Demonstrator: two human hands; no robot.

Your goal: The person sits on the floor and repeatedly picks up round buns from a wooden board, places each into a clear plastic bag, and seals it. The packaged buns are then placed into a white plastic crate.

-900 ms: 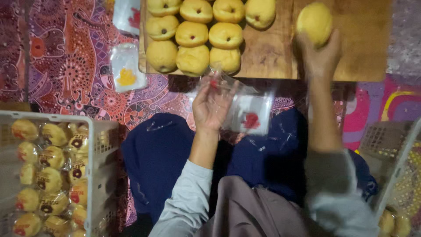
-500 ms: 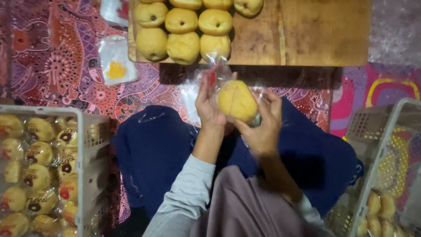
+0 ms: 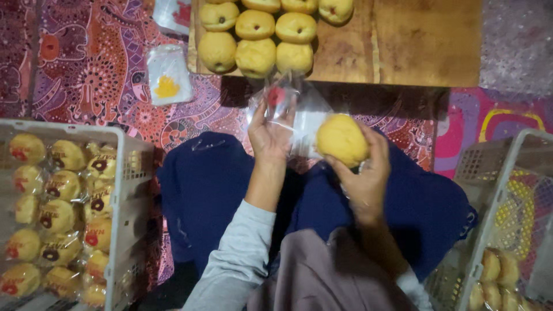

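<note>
My right hand (image 3: pixel 364 178) grips a round yellow bun (image 3: pixel 342 140) above my lap. My left hand (image 3: pixel 269 133) holds up a clear plastic bag (image 3: pixel 305 118) with a red mark, just left of the bun. The bun's left side touches the bag's lower part; I cannot tell whether it is inside. More yellow buns (image 3: pixel 256 35) lie in rows on a wooden board (image 3: pixel 420 46) beyond my knees.
A white crate (image 3: pixel 118 173) at left holds several bagged buns. Another white crate (image 3: pixel 489 230) at right holds a few buns. A small bag with a yellow mark (image 3: pixel 167 75) lies on the patterned cloth (image 3: pixel 80 63) left of the board.
My right hand carried the bun from the board down to my lap, then shifted it right. My left hand raised the bag and spread it beside the bun.
</note>
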